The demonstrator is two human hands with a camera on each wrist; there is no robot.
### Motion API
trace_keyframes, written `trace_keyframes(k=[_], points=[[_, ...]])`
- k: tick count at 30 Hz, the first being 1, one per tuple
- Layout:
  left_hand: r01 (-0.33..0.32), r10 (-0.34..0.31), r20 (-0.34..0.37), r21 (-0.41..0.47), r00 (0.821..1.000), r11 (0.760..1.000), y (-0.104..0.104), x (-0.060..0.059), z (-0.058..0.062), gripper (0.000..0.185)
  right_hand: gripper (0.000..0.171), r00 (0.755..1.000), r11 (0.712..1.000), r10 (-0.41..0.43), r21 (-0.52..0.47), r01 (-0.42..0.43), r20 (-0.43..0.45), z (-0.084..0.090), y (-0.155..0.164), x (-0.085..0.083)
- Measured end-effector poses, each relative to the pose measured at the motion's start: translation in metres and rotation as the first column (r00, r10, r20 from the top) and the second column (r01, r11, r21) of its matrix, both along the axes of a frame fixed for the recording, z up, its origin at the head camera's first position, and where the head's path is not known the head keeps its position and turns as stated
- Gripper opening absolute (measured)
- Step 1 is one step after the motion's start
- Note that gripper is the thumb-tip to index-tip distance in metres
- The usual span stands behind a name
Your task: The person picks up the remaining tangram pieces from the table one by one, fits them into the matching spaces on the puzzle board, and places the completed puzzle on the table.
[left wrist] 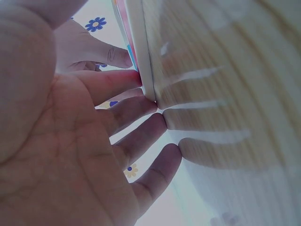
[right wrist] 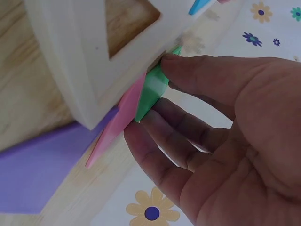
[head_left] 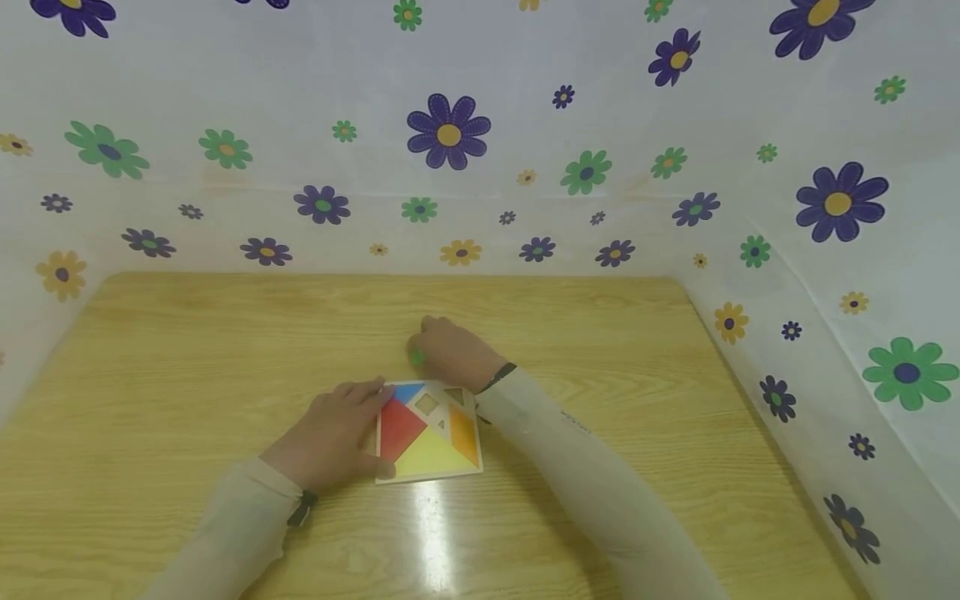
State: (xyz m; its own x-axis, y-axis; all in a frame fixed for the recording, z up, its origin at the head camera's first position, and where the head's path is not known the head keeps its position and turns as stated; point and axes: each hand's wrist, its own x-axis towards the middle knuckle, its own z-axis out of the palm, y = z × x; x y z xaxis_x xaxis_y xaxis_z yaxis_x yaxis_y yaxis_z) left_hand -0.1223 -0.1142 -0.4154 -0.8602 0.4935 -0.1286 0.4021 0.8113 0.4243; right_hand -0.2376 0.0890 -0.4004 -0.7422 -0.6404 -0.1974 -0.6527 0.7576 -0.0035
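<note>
A white tangram tray [head_left: 407, 479] lies on the table with blue [head_left: 406, 393], red [head_left: 401, 429], yellow [head_left: 431, 457] and orange [head_left: 463, 435] pieces in it. Several of its recesses show bare wood. My left hand [head_left: 330, 433] rests at the tray's left side, fingers extended, thumb on the near left corner. Beyond the far edge, my right hand [head_left: 459, 354] pinches a small green piece [right wrist: 153, 87] between thumb and fingers. In the right wrist view a pink piece [right wrist: 117, 120] leans against the green one by the fingertips. A purple piece [right wrist: 42, 165] lies nearby; the right hand and forearm hide both in the head view.
The wood-grain table [head_left: 225, 333] is enclosed at the back and sides by white sheeting [head_left: 300, 83] printed with flowers. My right forearm [head_left: 570, 450] passes along the tray's right side. A bright reflection shows on the tabletop in front of the tray.
</note>
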Motion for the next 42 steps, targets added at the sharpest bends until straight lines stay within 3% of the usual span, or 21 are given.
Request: trace_keyframes(k=[8, 15, 25, 33, 42], points=[[-0.006, 0.006, 0.002, -0.023, 1.000, 1.000, 0.000, -0.001, -0.003, 0.101, 0.025, 0.988, 0.988, -0.156, -0.003, 0.156, -0.013, -0.003, 0.009, -0.003], [-0.005, 0.005, 0.000, -0.020, 1.000, 1.000, 0.000, -0.002, 0.000, 0.100, 0.026, 0.967, 0.965, -0.241, -0.087, 0.247, 0.080, 0.003, 0.018, -0.006], [0.002, -0.003, -0.020, -0.015, 1.000, 1.000, 0.001, -0.002, 0.006, 0.099, 0.023, 0.960, 0.951, -0.269, -0.137, 0.278, 0.083, 0.005, 0.036, -0.004], [-0.012, 0.012, 0.008, -0.010, 1.000, 1.000, 0.000, -0.002, -0.004, 0.101, 0.029, 0.940, 0.901, -0.295, -0.277, 0.333, 0.171, 0.001, 0.053, -0.003], [-0.019, 0.019, 0.003, -0.010, 1.000, 1.000, -0.002, 0.000, -0.009, 0.101, 0.020, 0.922, 0.862, -0.313, -0.339, 0.377, 0.230, 0.001, 0.063, 0.000]])
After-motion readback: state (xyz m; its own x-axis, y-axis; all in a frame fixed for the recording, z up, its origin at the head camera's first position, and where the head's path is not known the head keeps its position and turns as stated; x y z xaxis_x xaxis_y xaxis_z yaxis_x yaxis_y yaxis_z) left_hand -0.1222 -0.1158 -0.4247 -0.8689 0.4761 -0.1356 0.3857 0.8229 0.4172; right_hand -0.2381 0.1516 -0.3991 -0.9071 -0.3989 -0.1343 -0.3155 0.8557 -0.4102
